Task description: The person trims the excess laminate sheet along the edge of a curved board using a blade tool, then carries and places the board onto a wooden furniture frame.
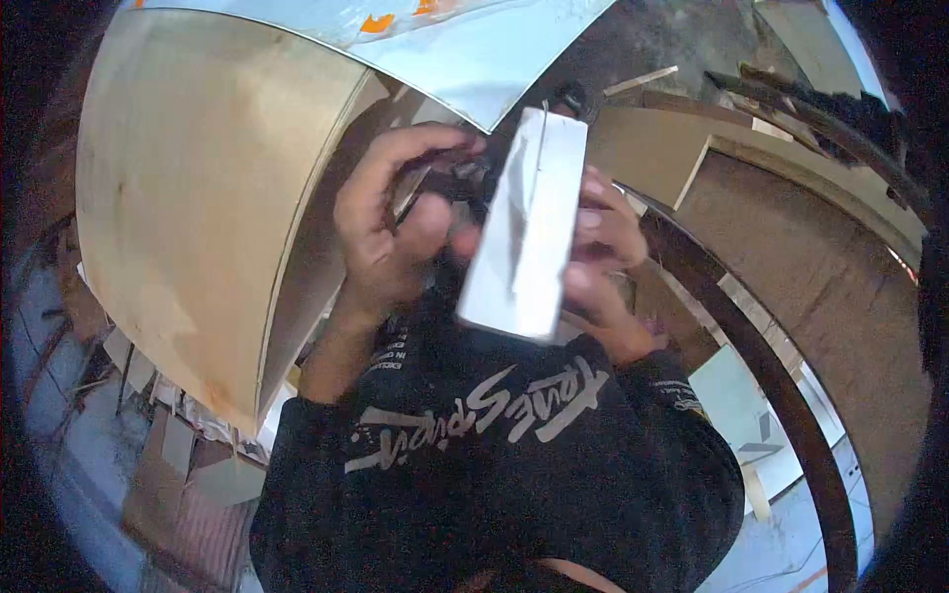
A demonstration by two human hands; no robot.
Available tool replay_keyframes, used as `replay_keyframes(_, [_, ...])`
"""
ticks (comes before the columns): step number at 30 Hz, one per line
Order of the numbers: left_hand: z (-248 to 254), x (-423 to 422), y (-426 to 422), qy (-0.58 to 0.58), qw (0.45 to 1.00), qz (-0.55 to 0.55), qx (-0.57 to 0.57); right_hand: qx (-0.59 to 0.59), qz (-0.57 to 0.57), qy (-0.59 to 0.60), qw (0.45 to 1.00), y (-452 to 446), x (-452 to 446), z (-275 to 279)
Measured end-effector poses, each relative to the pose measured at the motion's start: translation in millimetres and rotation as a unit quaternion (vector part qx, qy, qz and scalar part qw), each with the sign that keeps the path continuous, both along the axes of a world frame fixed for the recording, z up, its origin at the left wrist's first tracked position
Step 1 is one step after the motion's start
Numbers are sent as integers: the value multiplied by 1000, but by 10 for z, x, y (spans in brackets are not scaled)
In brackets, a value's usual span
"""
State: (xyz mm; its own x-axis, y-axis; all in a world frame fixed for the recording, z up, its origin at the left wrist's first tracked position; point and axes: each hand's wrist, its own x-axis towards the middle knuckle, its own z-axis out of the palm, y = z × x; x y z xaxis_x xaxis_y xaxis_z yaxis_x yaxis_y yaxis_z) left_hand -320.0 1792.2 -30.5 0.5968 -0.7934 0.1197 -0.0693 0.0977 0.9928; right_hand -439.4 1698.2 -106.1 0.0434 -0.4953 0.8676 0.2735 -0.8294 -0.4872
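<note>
My right hand (605,247) is closed around the right side of a white rectangular block (544,237), its fingers and thumb pressed along the edge. The block is tilted, and a thin strand or wire-like line with a grey shadow runs down its face. To the left of the block, my left hand (390,217) is curved with thumb and fingers apart. Dark shapes lie between its fingers, blurred and too unclear to name. Whether the left fingertips touch the block's left edge cannot be told.
A large light wooden panel (208,198) stands at the left. A pale blue-white board (474,59) with orange marks juts in from the top, its corner close to my hands. Brown boards (801,237) and a dark curved bar (781,366) are at the right. Scraps (188,435) lie lower left.
</note>
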Motion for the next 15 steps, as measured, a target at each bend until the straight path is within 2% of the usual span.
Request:
replay_keyframes(1, [94, 36, 84, 37, 996, -41, 77, -31, -6, -30, 999, -16, 99, -40])
replay_keyframes(2, [249, 23, 65, 73, 991, -70, 93, -20, -6, -34, 999, 15, 145, -31])
replay_keyframes(5, [522, -60, 79, 155, 964, -56, 208, 15, -16, -46, 999, 122, 293, -25])
replay_keyframes(9, [518, -165, 141, 127, 979, -11, 156, 69, 21, -18, 997, 185, 392, 52])
replay_keyframes(12, [536, -119, 111, 59, 981, -17, 186, 120, -65, -29, 990, 364, 641, -87])
replay_keyframes(15, [479, -105, 89, 15, 978, -8, 206, 124, -22, -11, 992, 274, 559, -94])
